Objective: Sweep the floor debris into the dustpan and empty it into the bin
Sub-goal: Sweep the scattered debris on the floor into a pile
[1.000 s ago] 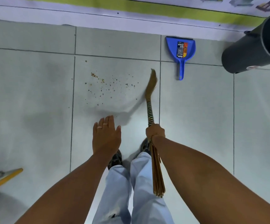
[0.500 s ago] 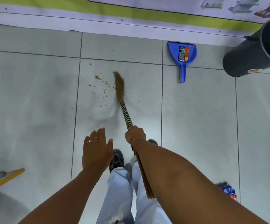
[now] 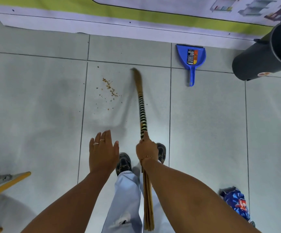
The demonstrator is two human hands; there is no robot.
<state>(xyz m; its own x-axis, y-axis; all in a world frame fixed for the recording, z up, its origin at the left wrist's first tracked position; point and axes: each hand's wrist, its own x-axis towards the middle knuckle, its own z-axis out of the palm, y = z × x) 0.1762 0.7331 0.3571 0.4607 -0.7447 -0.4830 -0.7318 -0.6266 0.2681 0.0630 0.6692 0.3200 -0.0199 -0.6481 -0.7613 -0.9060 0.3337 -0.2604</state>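
Note:
My right hand (image 3: 146, 150) grips a stick broom (image 3: 141, 106) by its black-and-white banded handle. Its blurred bristle tip reaches the floor just right of the debris. Brown crumbs (image 3: 109, 88) lie gathered in a short diagonal line on the grey tile, with a few loose specks around them. My left hand (image 3: 102, 152) hovers flat, fingers apart, holding nothing. A blue dustpan (image 3: 191, 56) lies on the floor by the wall, handle pointing toward me. A black bin (image 3: 264, 54) stands at the far right.
A white and green banner (image 3: 102, 15) runs along the wall base at the top. A yellow-handled tool (image 3: 5, 184) lies at the lower left. A blue wrapper (image 3: 235, 202) sits on the floor at lower right. My shoes (image 3: 123, 163) are below the hands.
The broom swept left through the scattered crumbs, pushing them into a tighter line, then swung back to the right of them. My left hand stayed open and moved little.

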